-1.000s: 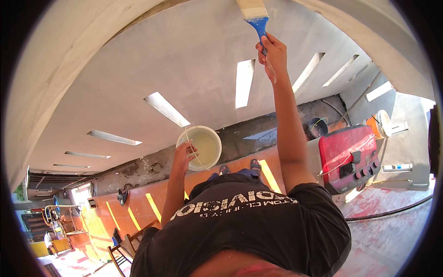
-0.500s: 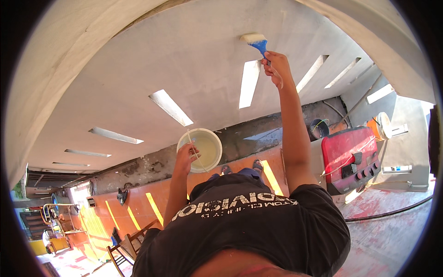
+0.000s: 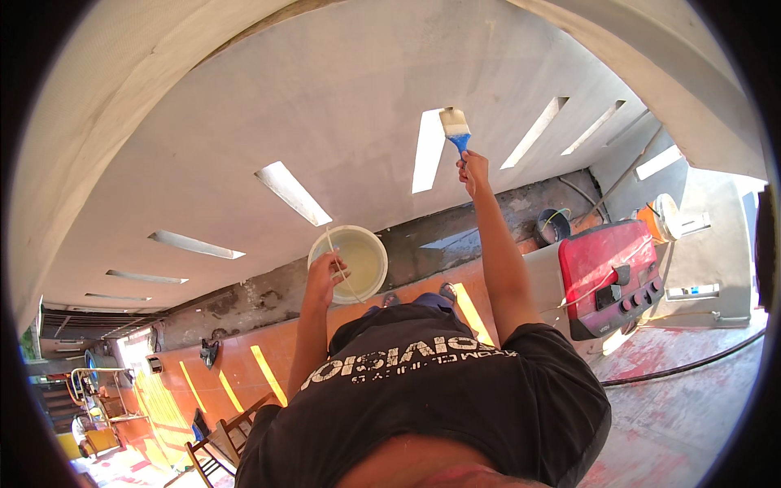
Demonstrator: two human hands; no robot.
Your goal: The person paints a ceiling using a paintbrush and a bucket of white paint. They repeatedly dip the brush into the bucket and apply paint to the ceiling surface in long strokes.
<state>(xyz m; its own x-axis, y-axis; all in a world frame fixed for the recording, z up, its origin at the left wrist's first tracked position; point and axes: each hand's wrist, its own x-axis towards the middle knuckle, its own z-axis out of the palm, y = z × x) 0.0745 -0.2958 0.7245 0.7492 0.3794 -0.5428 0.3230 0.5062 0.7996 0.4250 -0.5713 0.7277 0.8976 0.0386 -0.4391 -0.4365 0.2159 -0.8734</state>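
My right hand (image 3: 473, 171) is closed on the blue handle of a wide paintbrush (image 3: 455, 124). The brush's pale bristles are against or very close to the grey plastered wall (image 3: 244, 89), at the edge of a tall slot opening (image 3: 427, 150). Lower and to the left, my left hand (image 3: 325, 276) grips the thin, pale handle of a white bucket (image 3: 373, 248) with cloudy yellowish liquid in it. That bucket is in front of my body, just above my sandalled feet (image 3: 447, 293).
At right are a red machine (image 3: 604, 264), a dark bucket (image 3: 551, 233), an orange-and-white bucket (image 3: 665, 218) and a black hose (image 3: 651, 374). A wooden chair (image 3: 232, 435) stands at lower left on orange flooring (image 3: 163, 386). A curved concrete edge (image 3: 114, 98) frames the wall.
My right hand has moved the brush down the wall, from near the top of the view to beside the slot opening. My left hand stays at the bucket.
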